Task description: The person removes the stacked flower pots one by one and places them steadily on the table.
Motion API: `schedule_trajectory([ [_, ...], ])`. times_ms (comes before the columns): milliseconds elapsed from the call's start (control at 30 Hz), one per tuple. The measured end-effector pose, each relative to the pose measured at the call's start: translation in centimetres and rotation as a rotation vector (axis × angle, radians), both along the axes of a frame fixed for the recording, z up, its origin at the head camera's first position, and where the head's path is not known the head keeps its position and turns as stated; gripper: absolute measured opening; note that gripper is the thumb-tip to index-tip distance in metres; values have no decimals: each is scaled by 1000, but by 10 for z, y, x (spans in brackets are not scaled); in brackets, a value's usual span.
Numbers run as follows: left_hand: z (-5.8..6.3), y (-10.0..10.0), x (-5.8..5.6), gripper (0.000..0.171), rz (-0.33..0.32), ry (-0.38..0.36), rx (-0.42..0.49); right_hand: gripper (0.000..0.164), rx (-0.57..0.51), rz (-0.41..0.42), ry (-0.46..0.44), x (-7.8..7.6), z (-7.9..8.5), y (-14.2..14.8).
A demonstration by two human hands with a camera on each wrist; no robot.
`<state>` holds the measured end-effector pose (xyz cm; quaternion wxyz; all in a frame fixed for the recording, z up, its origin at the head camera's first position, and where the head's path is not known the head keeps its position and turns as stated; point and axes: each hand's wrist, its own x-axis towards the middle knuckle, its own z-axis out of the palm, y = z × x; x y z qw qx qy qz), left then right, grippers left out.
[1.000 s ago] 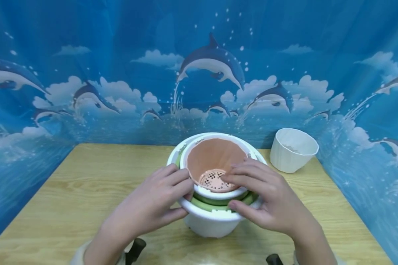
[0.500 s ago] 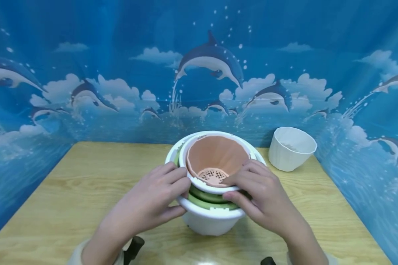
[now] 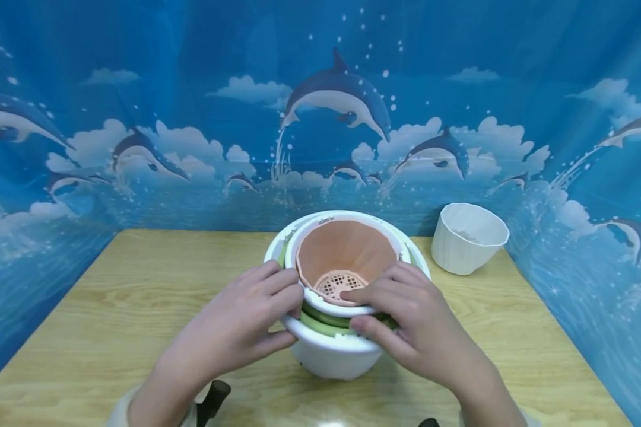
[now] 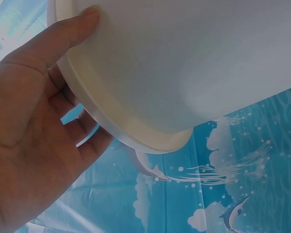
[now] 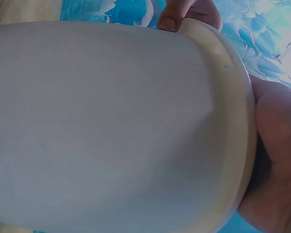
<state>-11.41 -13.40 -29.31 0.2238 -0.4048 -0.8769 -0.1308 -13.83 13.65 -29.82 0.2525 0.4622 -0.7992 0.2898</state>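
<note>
A stack of nested flower pots stands on the table in the head view. The large white pot (image 3: 335,360) is outermost, with a green pot (image 3: 320,325) inside it. Within that sit a smaller white pot (image 3: 320,300) and a terracotta-coloured pot (image 3: 347,246) with a perforated base. My left hand (image 3: 256,305) grips the large pot's left rim; the left wrist view shows the thumb (image 4: 70,36) against the outer wall. My right hand (image 3: 406,317) has its fingers bent over the two inner rims, index fingertip inside the terracotta pot and thumb outside the smaller white rim.
A separate white pot (image 3: 462,252) stands at the back right of the wooden table (image 3: 165,284). A blue dolphin-print curtain (image 3: 203,107) surrounds the table at the back and sides. Dark wrist-mount parts (image 3: 213,400) show near the front.
My right fingers have curled in from a spread pose over the inner rims, and the right hand has shifted slightly left. My left hand keeps its grip on the large rim.
</note>
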Motion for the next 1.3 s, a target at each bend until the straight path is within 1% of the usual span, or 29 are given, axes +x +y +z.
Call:
schedule_trajectory([
  [167,1,0,0,29,-6,10,3,16,-1,7,17,-1,0,-2],
  [333,1,-1,0,29,-2,8,4,17,-27,10,32,-1,0,-4],
  [600,0,-3,1,28,17,-19,0,17,-93,36,52,-2,-3,-8],
  [733,1,-2,1,28,3,-14,3,20,-142,47,77,-3,-3,-9],
  [900,2,-1,-1,28,4,-9,-3,27,-203,57,97,-2,0,-11],
  [1100,2,-1,0,27,17,-25,-13,28,-273,85,164,-3,2,-12],
  [1200,1,-1,1,27,16,-31,-13,26,-298,97,219,-4,2,-13],
  [1300,1,-1,1,28,14,-34,-11,23,-329,129,297,-5,4,-15],
])
